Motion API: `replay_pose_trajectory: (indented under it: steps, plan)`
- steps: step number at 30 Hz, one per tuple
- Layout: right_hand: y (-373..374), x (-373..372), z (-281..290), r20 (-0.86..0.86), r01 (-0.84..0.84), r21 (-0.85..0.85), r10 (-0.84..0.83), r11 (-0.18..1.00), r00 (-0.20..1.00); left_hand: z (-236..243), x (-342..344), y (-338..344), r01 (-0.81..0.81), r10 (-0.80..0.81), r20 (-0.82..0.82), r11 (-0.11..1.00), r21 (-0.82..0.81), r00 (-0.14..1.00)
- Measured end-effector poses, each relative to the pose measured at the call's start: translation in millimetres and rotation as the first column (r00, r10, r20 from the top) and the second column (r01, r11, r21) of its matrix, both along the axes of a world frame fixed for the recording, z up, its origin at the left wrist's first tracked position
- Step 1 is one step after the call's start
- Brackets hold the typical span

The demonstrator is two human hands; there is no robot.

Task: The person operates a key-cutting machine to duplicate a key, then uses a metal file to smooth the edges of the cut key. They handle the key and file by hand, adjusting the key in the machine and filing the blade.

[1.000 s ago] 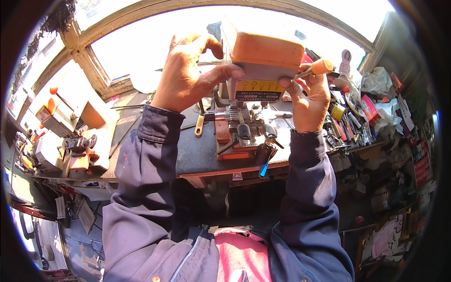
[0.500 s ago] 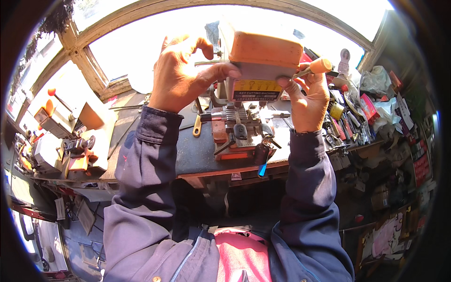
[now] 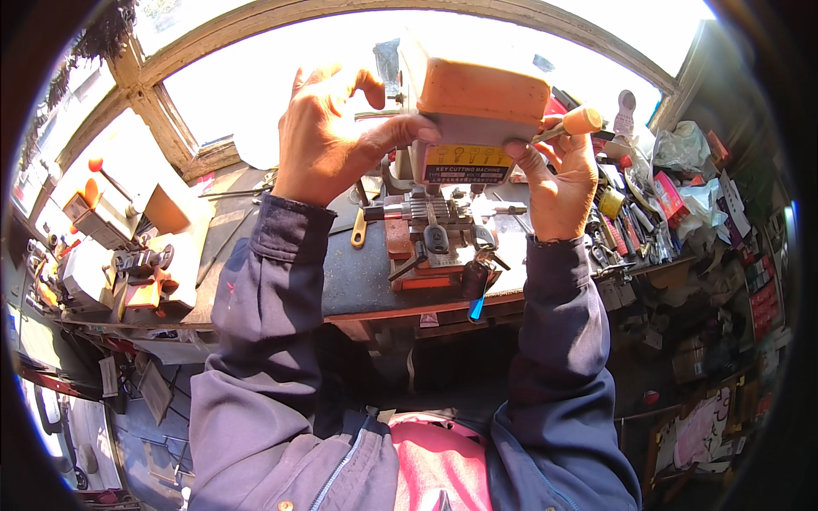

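A key cutting machine (image 3: 486, 89) with an orange top and grey body stands at the bench's far middle. My left hand (image 3: 328, 136) is at its left side, thumb against the grey body, index finger bent and apart from the thumb near a small side knob. My right hand (image 3: 562, 183) is at the machine's right lower corner, thumb touching it, fingers closed around a tool with a pale wooden handle (image 3: 582, 121); its tip is hidden. Below, two black-headed keys (image 3: 436, 239) sit at the clamps (image 3: 417, 207). A dark fob with a blue end (image 3: 475, 308) hangs from one.
A yellow-handled tool (image 3: 358, 230) lies on the dark bench (image 3: 349, 285), left of the clamps. Another machine (image 3: 149, 264) stands at the left. Many hand tools (image 3: 630, 221) and plastic bags (image 3: 682, 149) crowd the right side. A window frame (image 3: 196, 77) curves behind.
Almost nothing differs. My left hand and sleeve have shifted very slightly to the right; the right hand and the keys stay put.
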State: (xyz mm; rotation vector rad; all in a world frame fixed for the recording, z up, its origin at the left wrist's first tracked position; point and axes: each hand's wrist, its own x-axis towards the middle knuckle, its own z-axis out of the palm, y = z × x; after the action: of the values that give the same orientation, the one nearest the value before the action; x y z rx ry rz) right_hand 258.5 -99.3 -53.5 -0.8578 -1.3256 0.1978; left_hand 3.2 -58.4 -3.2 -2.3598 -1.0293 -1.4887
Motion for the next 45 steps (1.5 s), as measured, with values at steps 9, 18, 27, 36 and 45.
replay_pose_trajectory:
  steps: [9,18,27,36,45]
  plan:
    - [-1.1,0.0,-0.6,-0.003,-0.002,-0.001,0.002,1.000,1.000,-2.0,2.0,0.8,-0.038,0.036,0.038,0.998,0.040,0.999]
    - [-0.9,1.6,-0.9,0.016,0.006,-0.004,-0.006,1.000,1.000,-1.4,0.3,3.1,-0.026,0.027,0.045,1.000,-0.018,0.999]
    - [0.4,0.3,-0.3,-0.002,0.004,0.005,-0.004,1.000,1.000,0.7,0.3,1.2,-0.013,0.013,-0.012,1.000,0.021,1.000]
    - [-0.1,-1.7,0.3,0.006,0.014,0.012,-0.014,1.000,1.000,1.3,0.3,0.0,0.014,-0.011,-0.055,0.998,0.053,0.998]
    - [-0.5,-2.4,0.1,-0.007,0.016,0.006,-0.016,1.000,1.000,1.3,-2.6,6.5,0.077,-0.076,-0.034,0.996,0.033,0.997]
